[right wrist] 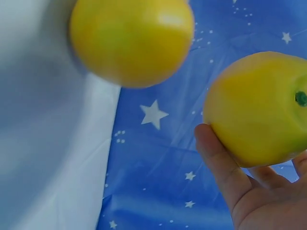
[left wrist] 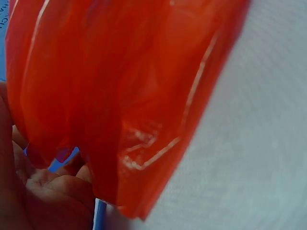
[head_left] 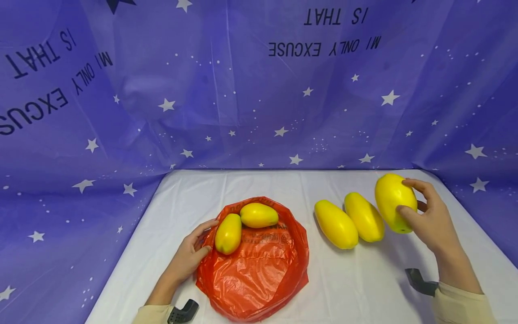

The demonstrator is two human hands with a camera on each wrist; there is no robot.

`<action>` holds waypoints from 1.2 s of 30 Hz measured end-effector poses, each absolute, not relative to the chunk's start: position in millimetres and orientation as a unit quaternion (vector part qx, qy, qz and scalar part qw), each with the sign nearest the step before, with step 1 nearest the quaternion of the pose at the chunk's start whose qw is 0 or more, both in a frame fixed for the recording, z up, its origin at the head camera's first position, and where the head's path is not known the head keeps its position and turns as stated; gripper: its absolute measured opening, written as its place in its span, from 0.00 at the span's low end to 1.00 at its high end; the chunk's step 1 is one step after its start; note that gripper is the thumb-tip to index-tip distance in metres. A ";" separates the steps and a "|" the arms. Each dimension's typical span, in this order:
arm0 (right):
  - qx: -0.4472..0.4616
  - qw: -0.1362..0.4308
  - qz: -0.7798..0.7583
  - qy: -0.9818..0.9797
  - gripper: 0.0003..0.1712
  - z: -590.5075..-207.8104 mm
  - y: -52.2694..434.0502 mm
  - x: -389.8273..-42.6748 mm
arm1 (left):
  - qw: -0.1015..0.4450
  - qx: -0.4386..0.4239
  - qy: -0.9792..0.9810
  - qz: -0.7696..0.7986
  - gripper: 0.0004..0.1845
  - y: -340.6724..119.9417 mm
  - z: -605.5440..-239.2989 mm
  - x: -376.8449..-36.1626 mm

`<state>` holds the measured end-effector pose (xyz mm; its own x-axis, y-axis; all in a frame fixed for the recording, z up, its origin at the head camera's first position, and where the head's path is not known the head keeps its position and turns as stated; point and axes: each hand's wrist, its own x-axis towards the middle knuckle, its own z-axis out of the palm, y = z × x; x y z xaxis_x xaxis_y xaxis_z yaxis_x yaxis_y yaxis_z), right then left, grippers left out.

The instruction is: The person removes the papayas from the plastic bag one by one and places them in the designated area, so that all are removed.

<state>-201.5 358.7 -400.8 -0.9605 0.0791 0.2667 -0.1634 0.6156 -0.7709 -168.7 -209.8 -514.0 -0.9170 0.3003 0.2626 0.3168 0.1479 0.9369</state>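
Note:
My right hand (head_left: 430,218) grips a yellow papaya (head_left: 394,202) between thumb and fingers, raised over the right side of the table. The green stem end of this fruit shows in the right wrist view. Two more papayas lie side by side to its left, the nearer papaya (head_left: 337,224) and the farther papaya (head_left: 364,217). A red plastic bag (head_left: 251,279) spreads wide-mouthed in front of me. My left hand (head_left: 190,252) holds its left rim, where the film bunches at the fingers. Inside rest an upright-lying papaya (head_left: 228,234) and a crosswise papaya (head_left: 259,215).
A white cloth (head_left: 348,283) covers the table. Purple-blue fabric (head_left: 251,112) with white stars and lettering hangs behind it and at both sides. Black wrist mounts sit at the left cuff (head_left: 151,315) and the right cuff (head_left: 463,308).

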 end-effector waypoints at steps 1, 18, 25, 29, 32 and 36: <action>0.025 0.139 0.437 -0.888 0.37 -402.2 360.6 -201.8 | 0.006 -0.203 -0.758 -0.620 0.36 -210.0 -514.1 -168.6; 0.007 0.095 0.397 -0.913 0.39 -438.7 386.0 -213.2 | 0.008 -0.211 -0.757 -0.619 0.36 -209.1 -513.5 -167.2; -0.002 0.061 0.366 -0.928 0.40 -456.2 394.2 -218.9 | 0.006 -0.212 -0.758 -0.616 0.36 -210.5 -515.0 -168.2; -0.002 0.042 0.353 -0.935 0.41 -463.4 395.5 -220.7 | 0.004 -0.208 -0.758 -0.619 0.36 -210.8 -516.1 -168.5; -0.002 0.032 0.348 -0.937 0.42 -466.1 395.5 -221.3 | 0.003 -0.205 -0.757 -0.620 0.36 -210.3 -515.6 -168.4; -0.004 0.024 0.343 -0.939 0.42 -466.1 395.3 -221.5 | 0.004 -0.204 -0.758 -0.619 0.36 -209.7 -514.5 -168.0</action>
